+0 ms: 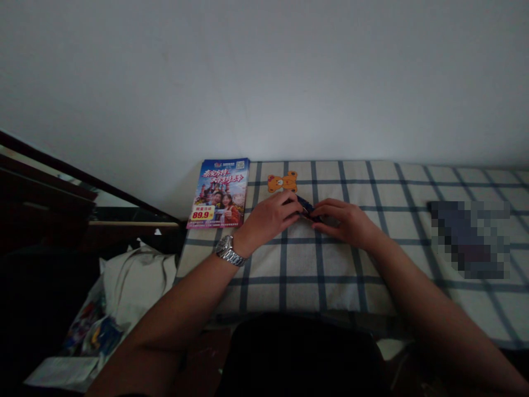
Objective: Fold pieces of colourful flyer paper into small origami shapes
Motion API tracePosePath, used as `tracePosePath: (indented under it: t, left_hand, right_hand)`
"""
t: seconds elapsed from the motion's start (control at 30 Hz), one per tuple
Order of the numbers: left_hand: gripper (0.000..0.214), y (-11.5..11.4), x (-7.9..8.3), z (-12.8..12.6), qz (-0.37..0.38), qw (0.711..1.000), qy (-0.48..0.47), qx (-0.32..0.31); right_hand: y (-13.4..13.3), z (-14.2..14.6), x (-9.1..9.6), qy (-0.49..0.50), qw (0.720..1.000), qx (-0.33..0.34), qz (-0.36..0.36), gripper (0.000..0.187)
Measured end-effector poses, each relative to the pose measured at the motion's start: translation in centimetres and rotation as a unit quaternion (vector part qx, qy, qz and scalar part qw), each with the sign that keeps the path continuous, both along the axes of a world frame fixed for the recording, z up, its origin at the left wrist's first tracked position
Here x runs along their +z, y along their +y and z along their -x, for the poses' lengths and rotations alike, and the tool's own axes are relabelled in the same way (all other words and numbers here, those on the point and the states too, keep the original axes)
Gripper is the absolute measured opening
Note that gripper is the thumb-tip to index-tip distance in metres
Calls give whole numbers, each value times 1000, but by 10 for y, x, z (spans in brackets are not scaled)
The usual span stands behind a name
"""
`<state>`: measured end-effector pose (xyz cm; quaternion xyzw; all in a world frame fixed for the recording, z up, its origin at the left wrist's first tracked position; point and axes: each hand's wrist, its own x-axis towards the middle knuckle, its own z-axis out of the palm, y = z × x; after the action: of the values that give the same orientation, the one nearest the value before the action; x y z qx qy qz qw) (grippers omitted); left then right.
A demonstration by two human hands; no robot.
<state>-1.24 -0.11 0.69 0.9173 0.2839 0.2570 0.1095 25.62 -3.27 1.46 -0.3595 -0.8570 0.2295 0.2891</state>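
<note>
Nearest, a wristwatch sat on the left arm. Above the checked cloth, the left hand and right hand met, fingers curled shut, each pinching one end of a small dark blue item. Held only by fingertips in dim light, it could slip. Beyond lay an orange bear cutout and a flyer.

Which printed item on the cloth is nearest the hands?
The orange bear cutout, just beyond the left hand; the colourful flyer lies farther left.
</note>
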Motion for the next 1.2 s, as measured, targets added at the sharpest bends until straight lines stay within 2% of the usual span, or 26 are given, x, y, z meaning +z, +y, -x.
tracePosePath:
  t: [0.2, 0.4, 0.57, 0.67, 0.8, 0.93, 1.03, 1.2]
  left_hand:
    - [21, -1, 3, 1, -7, 999, -20, 37]
    - [16, 1, 8, 5, -21, 994, -65, 82]
    - [10, 6, 7, 8, -1, 994, -76, 81]
    - [14, 7, 6, 8, 8, 995, -74, 73]
    - [32, 6, 5, 8, 8, 997, -62, 54]
    - [45, 6, 3, 8, 3, 998, -53, 44]
    - [44, 7, 1, 7, -14, 998, -50, 46]
    - [30, 7, 3, 4, -11, 997, -67, 39]
  right_hand:
    - [3, -4, -6, -5, 1000, -21, -12, 15]
    - [2, -6, -2, -3, 999, -36, -24, 14]
    - [5, -10, -1, -1, 996, -85, -19, 13]
    - [5, -10, -2, 13, 993, -121, -10, 14]
    - [4, -8, -3, 42, 985, -167, 22, 16]
    - [4, -7, -5, 86, 976, -185, 78, 22]
    - [6, -6, -7, 124, 968, -186, 113, 27]
    - [6, -5, -7, 163, 958, -184, 147, 32]
